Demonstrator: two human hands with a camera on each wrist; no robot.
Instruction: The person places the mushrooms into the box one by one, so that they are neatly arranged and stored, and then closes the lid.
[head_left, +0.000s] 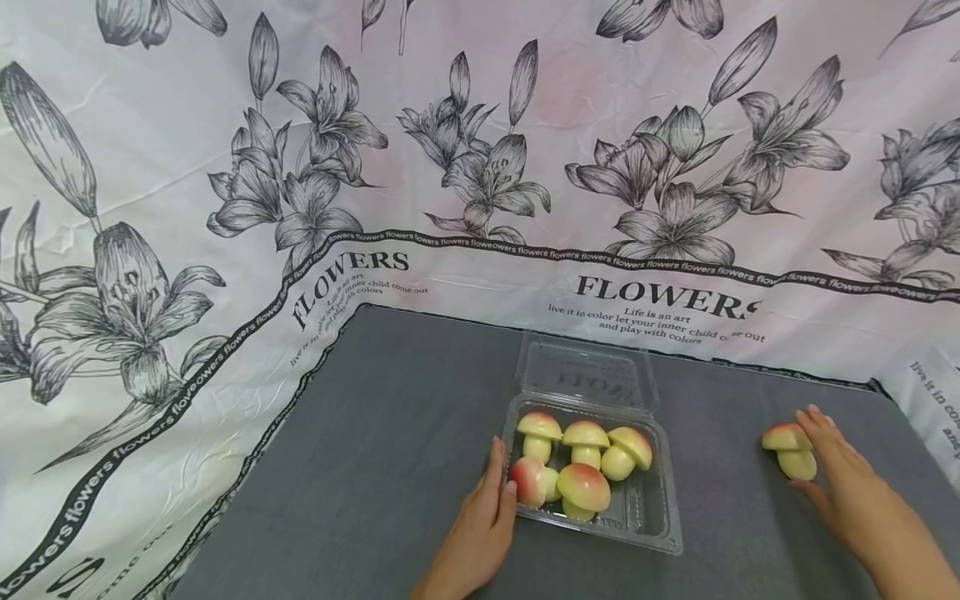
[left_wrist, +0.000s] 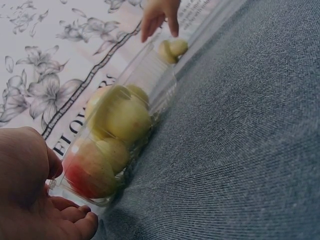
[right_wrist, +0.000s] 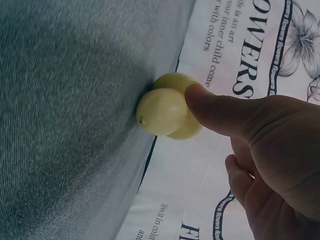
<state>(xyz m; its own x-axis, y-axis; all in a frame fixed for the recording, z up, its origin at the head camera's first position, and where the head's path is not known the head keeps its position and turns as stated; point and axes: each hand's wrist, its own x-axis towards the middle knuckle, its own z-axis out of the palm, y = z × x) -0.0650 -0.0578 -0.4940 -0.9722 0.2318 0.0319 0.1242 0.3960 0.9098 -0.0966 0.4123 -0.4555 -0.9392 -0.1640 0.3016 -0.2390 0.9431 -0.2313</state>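
A clear plastic box (head_left: 672,533) lies on the grey cloth with its lid (head_left: 585,371) folded back. Several toy mushrooms (head_left: 585,489) with red-and-yellow caps and pale stems are inside it. My left hand (head_left: 480,521) holds the box's left side, thumb and curled fingers at its edge; the left wrist view shows this grip on the box (left_wrist: 55,187) close up. Over to the right, one more mushroom (head_left: 795,454) lies on the cloth. Beside it is my right hand (head_left: 855,487), fingers near the cap and thumb (right_wrist: 220,107) near the stem, spread rather than closed around it.
Grey cloth (head_left: 405,417) covers the table. White flower-printed fabric (head_left: 487,275) with lettering rises behind it and along the left side. The box's open lid reaches toward the back edge. Cloth surface lies between the box and the single mushroom.
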